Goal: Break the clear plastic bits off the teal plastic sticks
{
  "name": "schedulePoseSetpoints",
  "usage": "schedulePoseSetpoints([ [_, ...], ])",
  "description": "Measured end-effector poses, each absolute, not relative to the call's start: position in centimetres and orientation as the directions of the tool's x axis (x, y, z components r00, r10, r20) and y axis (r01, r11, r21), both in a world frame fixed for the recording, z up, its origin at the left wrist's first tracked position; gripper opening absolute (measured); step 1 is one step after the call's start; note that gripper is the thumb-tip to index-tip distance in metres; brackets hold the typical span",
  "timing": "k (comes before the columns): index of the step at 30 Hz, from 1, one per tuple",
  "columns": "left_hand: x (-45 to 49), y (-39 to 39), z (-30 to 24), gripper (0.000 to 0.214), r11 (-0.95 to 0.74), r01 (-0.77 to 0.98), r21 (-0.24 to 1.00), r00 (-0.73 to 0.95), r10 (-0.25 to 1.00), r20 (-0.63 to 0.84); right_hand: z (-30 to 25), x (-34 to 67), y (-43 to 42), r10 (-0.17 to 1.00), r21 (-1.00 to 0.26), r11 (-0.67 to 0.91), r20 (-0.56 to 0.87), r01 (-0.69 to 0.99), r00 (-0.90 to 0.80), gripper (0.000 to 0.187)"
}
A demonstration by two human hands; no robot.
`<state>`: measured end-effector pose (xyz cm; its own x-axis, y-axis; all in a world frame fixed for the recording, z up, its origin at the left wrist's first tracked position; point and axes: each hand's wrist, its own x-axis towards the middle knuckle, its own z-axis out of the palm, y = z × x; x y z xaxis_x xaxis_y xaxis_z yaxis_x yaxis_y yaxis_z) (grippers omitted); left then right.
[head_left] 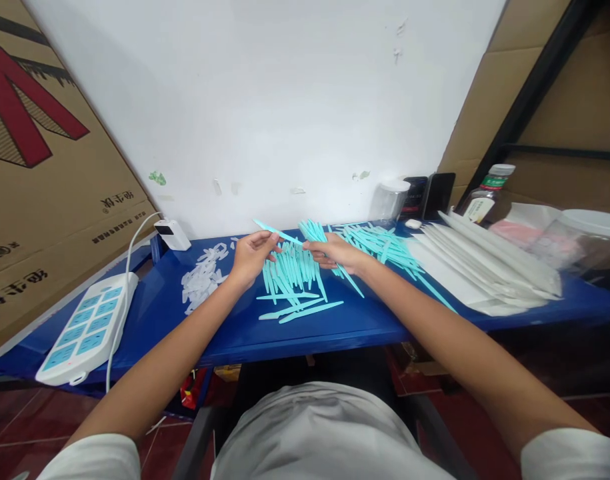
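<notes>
Above blue table (365, 328), left hand (255, 253) pinching turquoise stick (265, 227), right hand (339, 253) clutching similar bundle (312, 230), carton lettering (117, 201) unclear

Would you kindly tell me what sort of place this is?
Probably a makeshift work corner, judging by the blue table, the turquoise sticks heaped on it, and the power strip at the left.

Left of the left hand (255, 259), the cardboard box (69, 193) bears dark characters (119, 199) I cannot make out, beside what looks like a ringed R, while right of the right hand (337, 253) the bottle label (477, 209) and phone screen (413, 200) carry print too small to read.
</notes>
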<state>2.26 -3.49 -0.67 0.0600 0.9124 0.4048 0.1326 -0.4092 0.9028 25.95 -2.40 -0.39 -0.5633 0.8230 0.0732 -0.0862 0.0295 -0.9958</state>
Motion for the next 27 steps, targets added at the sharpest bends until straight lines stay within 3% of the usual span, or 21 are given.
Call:
schedulePoseSetpoints([
  [7, 3.1, -3.7, -0.5, 0.031, -0.290, -0.057, 0.955, 0.173, 0.940, 0.295, -0.1, 25.4, -3.4, 0.761, -0.997, 0.075, 0.073, -0.025, -0.645, 0.046],
  [11, 3.2, -4.0, -0.2, 0.020, -0.207, -0.163, 0.965, 0.171, 0.957, 0.234, -0.6, 25.1, -2.9, 0.814, -0.989, 0.133, 0.142, -0.058, -0.563, 0.047],
  [15, 4.0, -5.0, -0.3, 0.033, -0.132, -0.130, 0.983, 0.229, 0.960, 0.160, -1.1, 24.5, -2.7, 0.877, -0.949, 0.316, 0.286, 0.015, -0.387, 0.048],
  [19, 5.2, -5.7, -0.9, 0.043, -0.245, -0.014, 0.969, 0.173, 0.954, 0.244, -1.4, 23.4, -3.4, 0.856, -0.879, 0.469, 0.429, 0.086, -0.287, 0.069],
  [27, 5.4, -5.0, -2.0, 0.044, -0.400, 0.073, 0.914, 0.058, 0.916, 0.396, -1.5, 22.3, -4.5, 0.822, -0.799, 0.551, 0.470, 0.240, -0.323, 0.088],
])
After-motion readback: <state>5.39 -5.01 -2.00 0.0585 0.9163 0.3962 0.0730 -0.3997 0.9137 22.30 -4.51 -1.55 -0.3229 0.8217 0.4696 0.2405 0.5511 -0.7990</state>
